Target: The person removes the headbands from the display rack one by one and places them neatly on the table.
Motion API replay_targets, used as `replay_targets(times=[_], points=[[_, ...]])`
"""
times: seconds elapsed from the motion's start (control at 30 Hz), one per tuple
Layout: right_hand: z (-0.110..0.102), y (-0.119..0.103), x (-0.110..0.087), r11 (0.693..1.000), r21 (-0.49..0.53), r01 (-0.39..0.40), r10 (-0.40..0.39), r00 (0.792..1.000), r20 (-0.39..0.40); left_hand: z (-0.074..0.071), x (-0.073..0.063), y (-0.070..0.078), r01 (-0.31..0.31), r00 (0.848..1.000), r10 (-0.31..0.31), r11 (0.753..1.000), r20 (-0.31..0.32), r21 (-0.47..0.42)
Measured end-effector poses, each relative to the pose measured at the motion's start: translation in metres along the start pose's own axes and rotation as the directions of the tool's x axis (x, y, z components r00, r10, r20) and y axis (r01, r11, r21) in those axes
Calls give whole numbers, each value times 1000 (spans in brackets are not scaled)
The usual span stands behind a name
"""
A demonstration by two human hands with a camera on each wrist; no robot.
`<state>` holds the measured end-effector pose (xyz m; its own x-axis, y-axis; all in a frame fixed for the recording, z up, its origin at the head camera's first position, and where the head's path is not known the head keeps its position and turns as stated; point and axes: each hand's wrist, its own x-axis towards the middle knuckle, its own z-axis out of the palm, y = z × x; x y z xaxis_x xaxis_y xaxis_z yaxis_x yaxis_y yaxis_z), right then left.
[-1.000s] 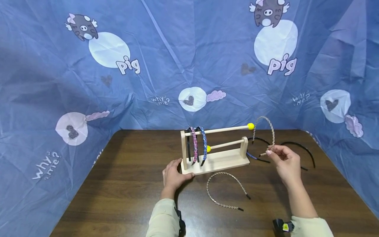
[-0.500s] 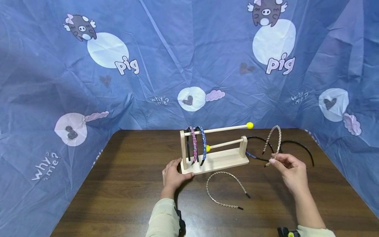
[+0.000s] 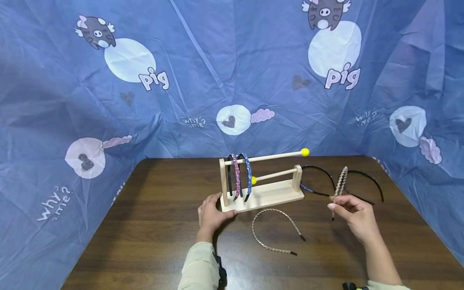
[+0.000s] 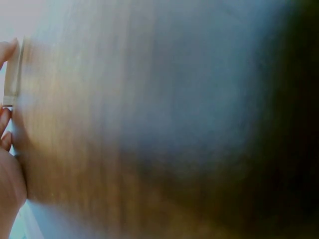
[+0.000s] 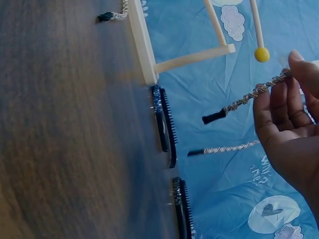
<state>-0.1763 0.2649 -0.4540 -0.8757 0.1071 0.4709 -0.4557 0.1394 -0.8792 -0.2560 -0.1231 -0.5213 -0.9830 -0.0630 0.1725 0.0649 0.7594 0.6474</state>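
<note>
My left hand (image 3: 211, 215) grips the left end of a wooden headband stand (image 3: 268, 197), thumb along the front edge of its base. A pink glitter headband (image 3: 237, 177) and a blue glitter headband (image 3: 249, 177) hang from the stand's upper rod. To the right of the stand, my right hand (image 3: 357, 215) pinches a beige braided headband (image 3: 340, 181) near one end. In the right wrist view that headband (image 5: 244, 99) shows its black tip beyond thumb and fingers. A second braided headband (image 3: 259, 239) lies on the table in front of the stand.
A dark headband with blue glitter (image 3: 308, 189) and a black headband (image 3: 373, 183) lie on the wooden table (image 3: 152, 225) at the right. Yellow balls cap the rods (image 3: 282, 155) of the stand. A blue printed cloth (image 3: 181, 80) hangs behind the table.
My right hand has moved down and slightly right, away from the upper rod's end, and the braided headband has turned nearly edge-on. My left hand stays on the stand.
</note>
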Motion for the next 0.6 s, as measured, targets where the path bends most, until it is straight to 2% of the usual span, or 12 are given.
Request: replay_targets(times=[0.13, 0.23, 0.6], points=[[3, -3, -2, 982, -165, -93, 101, 994, 45, 0, 0, 0, 14, 1000, -14, 1000, 14, 4], [4, -1, -3, 964, -233, -132, 155, 984, 83, 0, 0, 1, 17, 1000, -17, 1000, 16, 5], [5, 11, -5, 936, -313, -161, 242, 940, 241, -1, 0, 1, 9, 1000, -9, 1000, 4, 1]])
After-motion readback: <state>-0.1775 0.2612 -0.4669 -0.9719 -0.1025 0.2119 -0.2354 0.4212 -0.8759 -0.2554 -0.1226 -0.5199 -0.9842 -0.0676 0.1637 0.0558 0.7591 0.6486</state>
